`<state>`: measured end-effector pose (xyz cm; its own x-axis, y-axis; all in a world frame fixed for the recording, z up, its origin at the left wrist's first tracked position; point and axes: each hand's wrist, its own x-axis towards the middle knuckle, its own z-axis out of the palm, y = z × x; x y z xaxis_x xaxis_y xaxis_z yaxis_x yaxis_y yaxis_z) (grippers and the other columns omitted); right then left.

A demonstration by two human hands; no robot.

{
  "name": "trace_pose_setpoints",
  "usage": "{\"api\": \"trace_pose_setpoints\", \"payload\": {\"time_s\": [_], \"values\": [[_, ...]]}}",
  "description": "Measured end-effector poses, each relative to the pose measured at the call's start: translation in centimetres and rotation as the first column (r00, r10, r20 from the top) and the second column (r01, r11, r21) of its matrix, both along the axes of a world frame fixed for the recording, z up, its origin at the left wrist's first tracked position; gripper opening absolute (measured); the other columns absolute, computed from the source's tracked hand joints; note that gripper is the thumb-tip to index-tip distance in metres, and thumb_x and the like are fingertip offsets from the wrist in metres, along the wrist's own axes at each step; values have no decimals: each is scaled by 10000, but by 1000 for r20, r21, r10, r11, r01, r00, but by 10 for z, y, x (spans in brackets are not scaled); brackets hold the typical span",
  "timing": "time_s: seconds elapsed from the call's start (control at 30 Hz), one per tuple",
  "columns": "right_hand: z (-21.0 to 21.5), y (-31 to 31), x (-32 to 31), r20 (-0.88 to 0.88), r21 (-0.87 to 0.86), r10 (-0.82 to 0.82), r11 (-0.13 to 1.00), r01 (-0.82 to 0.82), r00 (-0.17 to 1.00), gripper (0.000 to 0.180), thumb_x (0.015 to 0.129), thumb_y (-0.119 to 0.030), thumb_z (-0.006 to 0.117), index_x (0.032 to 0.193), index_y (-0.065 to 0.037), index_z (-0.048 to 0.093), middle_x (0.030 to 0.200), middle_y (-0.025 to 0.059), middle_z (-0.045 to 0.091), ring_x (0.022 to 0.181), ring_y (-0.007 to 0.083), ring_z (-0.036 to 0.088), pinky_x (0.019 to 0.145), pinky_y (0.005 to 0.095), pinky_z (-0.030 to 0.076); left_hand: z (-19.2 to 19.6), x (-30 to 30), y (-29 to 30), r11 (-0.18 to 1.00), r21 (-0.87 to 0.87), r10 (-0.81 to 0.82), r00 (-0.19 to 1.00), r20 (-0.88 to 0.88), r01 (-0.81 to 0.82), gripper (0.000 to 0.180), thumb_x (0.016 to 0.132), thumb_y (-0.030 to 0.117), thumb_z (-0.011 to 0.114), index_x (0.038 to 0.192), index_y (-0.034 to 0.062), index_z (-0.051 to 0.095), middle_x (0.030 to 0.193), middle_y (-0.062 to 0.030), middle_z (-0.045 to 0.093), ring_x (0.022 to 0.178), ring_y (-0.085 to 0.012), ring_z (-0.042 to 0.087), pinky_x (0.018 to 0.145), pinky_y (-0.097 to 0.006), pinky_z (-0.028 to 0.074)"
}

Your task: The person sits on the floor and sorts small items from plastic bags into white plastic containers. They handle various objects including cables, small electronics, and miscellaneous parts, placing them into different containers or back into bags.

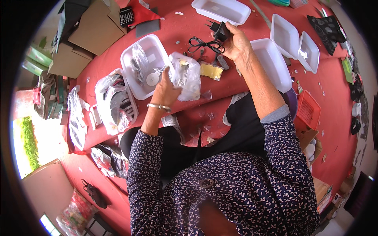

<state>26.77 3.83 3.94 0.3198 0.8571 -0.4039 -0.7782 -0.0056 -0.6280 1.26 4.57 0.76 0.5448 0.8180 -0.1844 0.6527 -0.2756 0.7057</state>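
My right hand (235,42) is closed around a black power adapter (219,31), held up over the red cloth. Its two-pin plug points left, and its black cable (202,45) hangs beside it in a tied coil. My left hand (165,91) grips the near left side of a clear plastic bag (187,78), with one finger stretched along its edge; what the bag contains is hard to make out. Just left of that hand is a white tub (128,65) containing a wrapped clear item and a white disc (152,79). A yellow packet (212,71) lies right of the bag.
White trays stand at the far side (197,4) and to the right (271,59). A bag-filled container (134,110) sits at left, near cardboard boxes (94,27). An orange-red basket (309,108) stands by my right arm. Small scraps dot the red cloth (334,94).
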Motion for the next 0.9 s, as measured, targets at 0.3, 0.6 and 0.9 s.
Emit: {"api": "trace_pose_setpoints", "payload": {"time_s": [0.3, 0.6, 0.9], "values": [[12, -5, -43, 259, 79, 475, 857, -509, 841, 277, 736, -177, 636, 954, -29, 551, 807, 72, 599, 655, 122, 569, 544, 239, 475, -11, -10, -27, 955, 186, -212, 971, -108, 229, 107, 652, 111, 544, 697, 20, 510, 689, -150, 561, 687, -329, 553, 619, -402, 435], [-26, 5, -77, 793, -513, 603, 736, -441, 83, 256, 674, -160, 630, 787, 53, 543, 631, 84, 559, 472, 111, 529, 409, 231, 430, -13, 0, -43, 900, 303, -275, 948, -159, 312, 118, 678, 107, 550, 756, 38, 495, 722, -152, 554, 707, -323, 552, 622, -407, 448], [-42, 5, -98, 770, -627, 621, 694, -355, -146, 275, 670, -158, 540, 737, 108, 542, 557, 171, 559, 400, 217, 561, 391, 296, 459, -8, 4, -48, 869, 374, -266, 944, -194, 322, 160, 660, 110, 576, 784, 48, 494, 711, -115, 564, 714, -293, 559, 627, -394, 451]]}}
